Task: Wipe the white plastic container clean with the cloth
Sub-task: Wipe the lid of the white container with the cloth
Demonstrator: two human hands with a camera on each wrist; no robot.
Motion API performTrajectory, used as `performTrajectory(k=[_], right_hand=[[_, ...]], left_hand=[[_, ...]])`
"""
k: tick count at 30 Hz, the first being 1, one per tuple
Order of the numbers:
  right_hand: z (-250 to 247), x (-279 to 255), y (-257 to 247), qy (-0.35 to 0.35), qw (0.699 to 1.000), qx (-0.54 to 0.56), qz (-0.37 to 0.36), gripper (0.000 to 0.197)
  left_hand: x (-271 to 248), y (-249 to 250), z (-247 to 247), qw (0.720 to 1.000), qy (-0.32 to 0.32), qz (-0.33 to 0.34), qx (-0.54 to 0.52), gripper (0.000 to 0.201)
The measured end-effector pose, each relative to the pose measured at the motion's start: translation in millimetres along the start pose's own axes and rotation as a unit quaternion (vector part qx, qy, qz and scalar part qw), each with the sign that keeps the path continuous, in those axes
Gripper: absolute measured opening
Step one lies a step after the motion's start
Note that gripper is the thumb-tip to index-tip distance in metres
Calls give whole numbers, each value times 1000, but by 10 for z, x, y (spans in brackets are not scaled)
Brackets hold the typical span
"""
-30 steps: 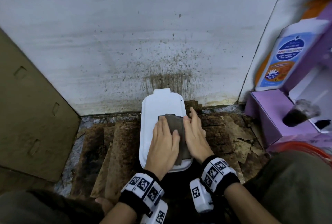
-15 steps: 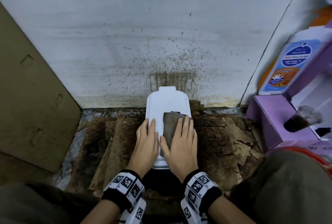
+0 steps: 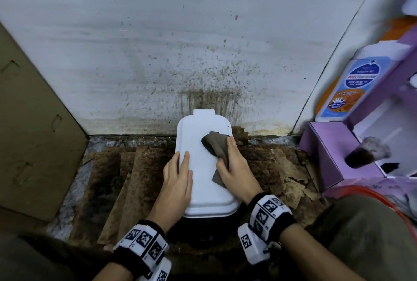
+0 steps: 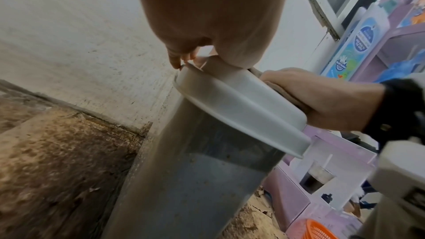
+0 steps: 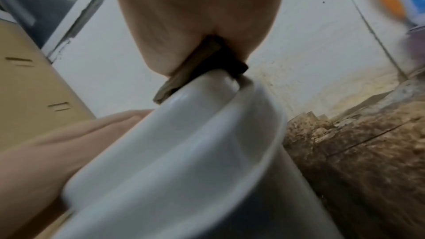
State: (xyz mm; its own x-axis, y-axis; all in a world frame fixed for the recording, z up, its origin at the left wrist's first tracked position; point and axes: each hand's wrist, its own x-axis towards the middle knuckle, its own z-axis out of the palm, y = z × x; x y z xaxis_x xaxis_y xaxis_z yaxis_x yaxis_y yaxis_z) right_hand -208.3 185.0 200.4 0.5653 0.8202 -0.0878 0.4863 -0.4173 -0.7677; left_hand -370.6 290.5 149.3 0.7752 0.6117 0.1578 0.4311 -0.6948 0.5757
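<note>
A tall container with a white plastic lid [image 3: 204, 181] stands on the floor against the stained wall. Its greyish body [image 4: 195, 179] shows in the left wrist view. My left hand [image 3: 178, 179] lies flat on the lid's left side, fingers straight. My right hand [image 3: 234, 170] grips a bunched brown-grey cloth [image 3: 216, 145] and presses it on the lid's right edge. From the right wrist, the cloth [image 5: 202, 61] sits squeezed between my palm and the lid rim [image 5: 172, 143]. The right hand's fingertips are hidden behind the lid edge.
A cardboard panel [image 3: 29, 134] leans at the left. Brown, stained cardboard pieces [image 3: 126, 179] cover the floor. At the right stands a purple shelf unit [image 3: 334, 156] with a soap bottle [image 3: 352, 84] and a cup of dark drink [image 3: 365, 154]. An orange basket [image 4: 315, 230] sits near my right knee.
The cloth passed from under my left hand to my right, which slid it from the lid's middle to the right edge and bunched it. My left hand shifted to the lid's left side.
</note>
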Motion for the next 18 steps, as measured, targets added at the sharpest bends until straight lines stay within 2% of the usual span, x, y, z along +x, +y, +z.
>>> performTrajectory(k=[3,6,13,18], right_hand=[[-240,189,-21,-25,1000,7,1,63],[-389,416,8,-42,999,9,-1,64],[-445,978,136,-38,997,61,-3,66],[-435,986,229,-35,995,95,-10,65]], left_hand=[[4,-7,21,1000,10,3,16,68],[6,-8,42,1000,12,-4,18,65],[-17,-3,21,1000,16,3,10,63],[-22,3,22,1000,17,9,14,62]])
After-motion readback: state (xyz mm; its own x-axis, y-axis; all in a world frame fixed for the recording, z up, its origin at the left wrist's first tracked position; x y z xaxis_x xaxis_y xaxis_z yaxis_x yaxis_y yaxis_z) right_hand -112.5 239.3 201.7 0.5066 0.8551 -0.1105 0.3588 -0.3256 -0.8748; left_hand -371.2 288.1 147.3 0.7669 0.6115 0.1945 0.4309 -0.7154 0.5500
